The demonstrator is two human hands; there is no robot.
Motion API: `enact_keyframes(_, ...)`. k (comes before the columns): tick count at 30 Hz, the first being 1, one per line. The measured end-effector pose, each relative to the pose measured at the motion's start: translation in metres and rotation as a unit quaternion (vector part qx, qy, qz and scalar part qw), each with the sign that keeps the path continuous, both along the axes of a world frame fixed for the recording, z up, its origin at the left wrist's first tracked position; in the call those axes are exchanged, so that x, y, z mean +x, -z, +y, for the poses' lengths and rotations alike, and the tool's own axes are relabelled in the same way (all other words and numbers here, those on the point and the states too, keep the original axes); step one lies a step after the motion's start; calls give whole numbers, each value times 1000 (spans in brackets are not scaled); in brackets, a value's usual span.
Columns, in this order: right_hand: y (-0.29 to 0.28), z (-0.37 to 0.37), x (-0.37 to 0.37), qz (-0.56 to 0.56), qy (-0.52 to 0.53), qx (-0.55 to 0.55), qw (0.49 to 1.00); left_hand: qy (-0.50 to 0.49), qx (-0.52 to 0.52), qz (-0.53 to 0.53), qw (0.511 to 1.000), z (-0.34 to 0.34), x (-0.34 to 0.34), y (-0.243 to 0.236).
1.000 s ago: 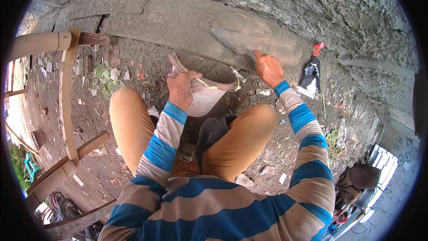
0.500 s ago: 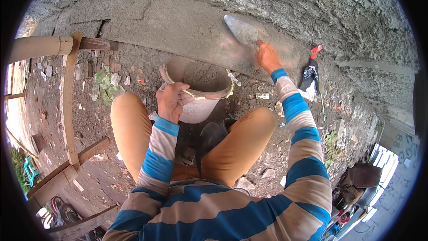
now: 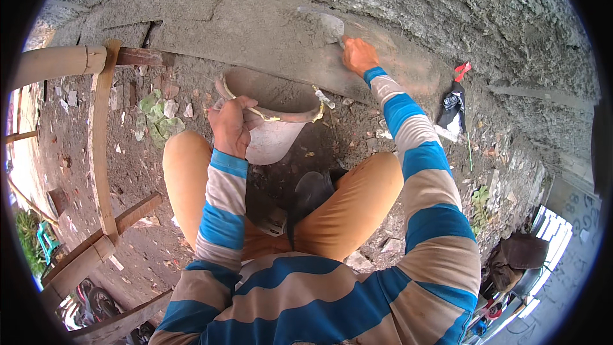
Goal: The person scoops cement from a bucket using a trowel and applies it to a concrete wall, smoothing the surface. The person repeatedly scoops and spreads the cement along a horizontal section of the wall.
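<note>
My left hand [image 3: 231, 124] is closed on the near left rim of a pale bucket [image 3: 276, 144], which is tilted so its mouth faces the plank. Grey mortar coats the inside of the bucket, and a yellowish cord runs around its rim. Beyond it, my right hand [image 3: 359, 55] grips the handle of a trowel [image 3: 330, 27]. The trowel's blade lies against grey mortar on a long wooden plank [image 3: 377, 45] at the foot of the rough wall. My fingers hide most of the handle.
A rough grey wall [image 3: 447, 9] rises along the far side. Wooden poles form a frame [image 3: 99, 153] on the left. Right of the plank lies a black packet [image 3: 451, 107] with a red piece. Stone chips and green leaves [image 3: 155, 115] litter the dirt floor.
My right hand has moved left and slightly away with the trowel, along the plank. The bucket, in my left hand, has shifted a little left and toward the plank.
</note>
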State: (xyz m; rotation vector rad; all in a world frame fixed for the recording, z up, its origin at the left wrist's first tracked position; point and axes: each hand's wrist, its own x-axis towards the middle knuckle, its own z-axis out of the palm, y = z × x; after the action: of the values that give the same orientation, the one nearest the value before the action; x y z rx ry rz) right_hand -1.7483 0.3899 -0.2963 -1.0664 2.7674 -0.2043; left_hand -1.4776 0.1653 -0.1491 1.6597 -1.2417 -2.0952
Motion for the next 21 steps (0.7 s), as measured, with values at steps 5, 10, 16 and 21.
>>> enact_keyframes(5,-11,-1,4,-40,17,13,999,13,39,44,998,-13,-1,0)
enact_keyframes(10,6,-23,-3,-10,21,7,1000,39,31,43,998,-2,-9,6)
enact_keyframes(16,-17,-7,36,1,-55,32,998,11,34,37,999,-1,-11,6)
enact_keyframes(21,-37,-2,64,-7,-120,55,991,24,37,54,998,-3,-11,8)
